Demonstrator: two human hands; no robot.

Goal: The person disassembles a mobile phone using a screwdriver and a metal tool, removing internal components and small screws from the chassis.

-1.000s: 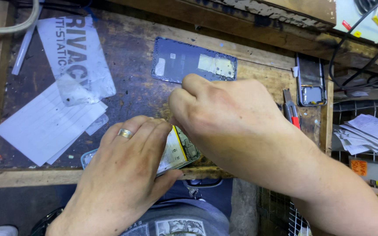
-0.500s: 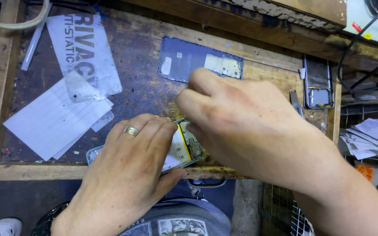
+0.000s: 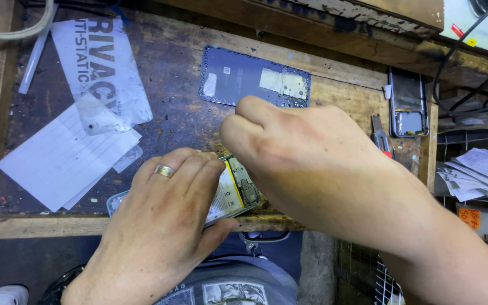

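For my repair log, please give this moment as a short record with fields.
Left hand: left hand lies flat on the opened phone, ring on one finger
Right hand: right hand bent over the phone's end; fingertips hidden
Behind: removed back cover, inner side up
Left side: white papers
Surface: worn wooden bench

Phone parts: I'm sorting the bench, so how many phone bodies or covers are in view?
3. An opened phone under the left hand at the front edge; a dark back cover behind the right hand; a phone frame at right. Others may be hidden.
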